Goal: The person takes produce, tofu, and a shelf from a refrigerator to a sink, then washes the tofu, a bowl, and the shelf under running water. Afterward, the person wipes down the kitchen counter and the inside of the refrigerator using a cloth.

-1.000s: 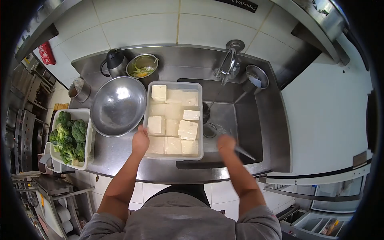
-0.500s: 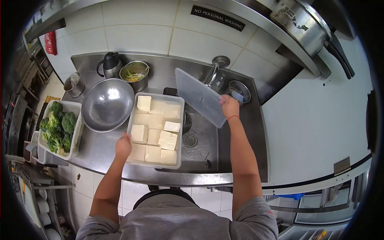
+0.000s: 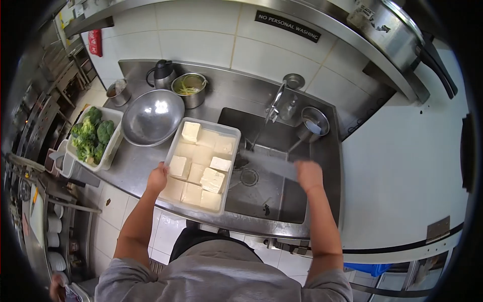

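My left hand (image 3: pixel 158 178) is closed on the left rim of a translucent plastic container (image 3: pixel 230 173). Blocks of white tofu (image 3: pixel 191 175) fill it, a few of them stacked on top of the others. The container rests at the sink's left edge. Over the sink, my right hand (image 3: pixel 309 175) grips a clear plastic lid (image 3: pixel 271 165) by one end. The lid is tilted nearly edge-on and smeared by motion, apart from the container.
Left of the container are a metal bowl (image 3: pixel 153 118), a tub of broccoli (image 3: pixel 93 136), a pot with vegetable strips (image 3: pixel 189 90) and a thermal jug (image 3: pixel 162 75). A faucet (image 3: pixel 274 105) stands behind the sink (image 3: pixel 282 201). A strainer (image 3: pixel 315 122) is at the back right.
My right hand has brought the lid lower and toward me, turning it from broad face to nearly edge-on. My left hand still holds the container's rim. The view has shifted slightly.
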Demonstrator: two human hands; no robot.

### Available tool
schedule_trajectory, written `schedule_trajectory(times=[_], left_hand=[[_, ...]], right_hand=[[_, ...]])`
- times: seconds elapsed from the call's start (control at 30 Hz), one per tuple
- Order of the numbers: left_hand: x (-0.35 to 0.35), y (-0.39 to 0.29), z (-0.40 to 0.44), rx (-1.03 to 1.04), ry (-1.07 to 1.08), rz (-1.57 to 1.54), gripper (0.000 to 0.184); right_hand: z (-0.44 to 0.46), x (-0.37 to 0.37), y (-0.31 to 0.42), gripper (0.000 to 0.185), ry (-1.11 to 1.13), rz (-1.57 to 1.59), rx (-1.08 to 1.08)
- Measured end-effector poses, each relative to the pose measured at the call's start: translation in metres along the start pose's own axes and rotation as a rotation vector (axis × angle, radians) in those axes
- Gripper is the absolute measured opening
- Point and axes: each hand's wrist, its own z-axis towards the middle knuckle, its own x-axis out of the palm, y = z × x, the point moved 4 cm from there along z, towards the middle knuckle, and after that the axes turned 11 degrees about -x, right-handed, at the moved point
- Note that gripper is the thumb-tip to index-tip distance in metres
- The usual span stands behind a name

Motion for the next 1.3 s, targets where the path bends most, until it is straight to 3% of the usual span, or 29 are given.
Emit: schedule_trajectory(times=[0.1, 0.2, 0.27, 0.33, 0.37, 0.43, 0.47, 0.53, 0.6, 0.67, 0.73, 0.77, 0.8, 0.87, 0.9, 0.97, 1.07, 1.1, 1.17, 1.23, 1.3], left_hand=[[0.002, 0.006, 0.001, 0.045, 0.006, 0.018, 0.025], [-0.001, 0.000, 0.001, 0.020, 0.034, 0.025, 0.026], [0.001, 0.003, 0.000, 0.017, 0.005, -0.008, 0.026], [0.000, 0.002, -0.001, 0.035, 0.015, -0.028, 0.027], [-0.002, 0.002, -0.001, 0.047, 0.021, -0.054, 0.027], [-0.004, 0.001, -0.001, 0.063, 0.032, -0.080, 0.028], [-0.004, 0.003, -0.001, 0.070, 0.044, -0.110, 0.028], [-0.006, 0.005, 0.001, 0.149, 0.003, -0.199, 0.029], [-0.006, 0.007, 0.001, 0.064, 0.057, -0.229, 0.034], [0.000, 0.012, 0.006, 0.047, 0.075, -0.254, 0.036], [0.003, 0.017, 0.010, 0.035, 0.097, -0.271, 0.038], [0.003, 0.017, 0.011, 0.031, 0.116, -0.286, 0.038], [0.004, 0.018, 0.011, 0.025, 0.134, -0.303, 0.039], [0.007, 0.021, 0.015, 0.024, 0.161, -0.335, 0.038], [0.008, 0.024, 0.017, 0.015, 0.185, -0.361, 0.038], [0.011, 0.026, 0.018, 0.009, 0.214, -0.372, 0.037], [0.027, 0.039, 0.032, 0.028, 0.279, -0.428, 0.037], [0.037, 0.044, 0.039, 0.052, 0.315, -0.475, 0.038], [0.058, 0.058, 0.054, 0.041, 0.392, -0.549, 0.039], [0.053, 0.055, 0.051, 0.025, 0.471, -0.622, 0.040], [0.033, 0.045, 0.036, -0.204, 0.654, -0.691, 0.040]], right_hand=[[-0.041, 0.023, 0.027, 0.019, 0.294, -0.055, -0.172], [-0.060, -0.013, 0.032, 0.020, 0.301, -0.019, -0.097], [-0.076, -0.068, 0.029, 0.017, 0.096, 0.072, 0.081], [-0.102, -0.108, 0.031, 0.016, -0.350, 0.264, 0.136], [-0.111, -0.114, 0.036, 0.016, -0.354, 0.266, 0.144], [-0.131, -0.117, 0.036, 0.018, -0.566, 0.686, 0.515], [-0.129, -0.117, 0.048, 0.018, -0.571, 0.681, 0.516], [-0.126, -0.100, 0.074, 0.018, -0.849, 1.227, 0.702], [-0.104, -0.058, 0.103, 0.019, -0.832, 1.472, 0.743], [-0.075, 0.022, 0.134, 0.014, -0.748, 1.843, 0.618], [-0.049, 0.075, 0.187, 0.011, -0.700, 1.978, 0.730], [-0.043, 0.106, 0.204, 0.018, -0.671, 2.055, 0.798], [-0.040, 0.131, 0.216, 0.018, -0.682, 2.049, 0.802], [-0.040, 0.157, 0.223, 0.029, -0.497, 0.996, 0.749], [-0.043, 0.170, 0.227, 0.029, -0.503, 0.991, 0.751], [-0.049, 0.178, 0.233, 0.036, -0.549, 0.682, 0.558], [-0.055, 0.198, 0.231, 0.037, -0.387, 0.907, 0.589], [-0.056, 0.186, 0.237, 0.037, -0.393, 0.904, 0.592], [-0.059, 0.161, 0.257, 0.039, -0.196, 0.888, 0.641], [-0.056, 0.166, 0.255, 0.040, -0.184, 0.889, 0.646], [-0.053, 0.172, 0.249, 0.041, -0.170, 0.888, 0.646]])
